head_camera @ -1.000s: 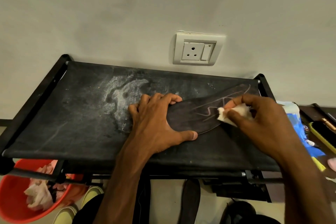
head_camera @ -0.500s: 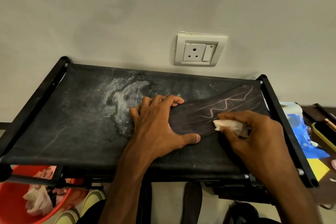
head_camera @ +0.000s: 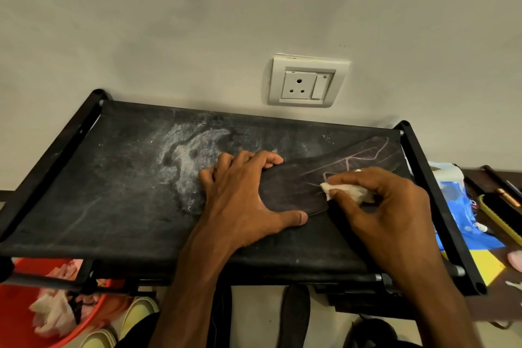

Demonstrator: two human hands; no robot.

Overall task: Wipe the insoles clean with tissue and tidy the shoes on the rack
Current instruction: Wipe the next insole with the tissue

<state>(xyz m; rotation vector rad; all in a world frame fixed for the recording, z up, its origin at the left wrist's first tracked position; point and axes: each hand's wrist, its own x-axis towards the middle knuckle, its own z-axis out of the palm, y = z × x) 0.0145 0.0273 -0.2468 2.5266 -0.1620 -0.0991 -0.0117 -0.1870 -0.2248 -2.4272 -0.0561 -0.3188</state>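
The wiping step was in hand: the dark flat insole [head_camera: 299, 189] with pale line markings lay on the dusty black fabric top shelf [head_camera: 113, 192] of the shoe rack, toward its 3 o'clock side. The left hand [head_camera: 240, 200] pressed the insole's 9 o'clock end down, grip wide open, fingers spread, holding nothing. The right hand [head_camera: 381, 212] had its grip pinched round a crumpled white tissue [head_camera: 346, 192] touching the insole's middle. The next move likely called for firm strokes toward the 2 o'clock tip.
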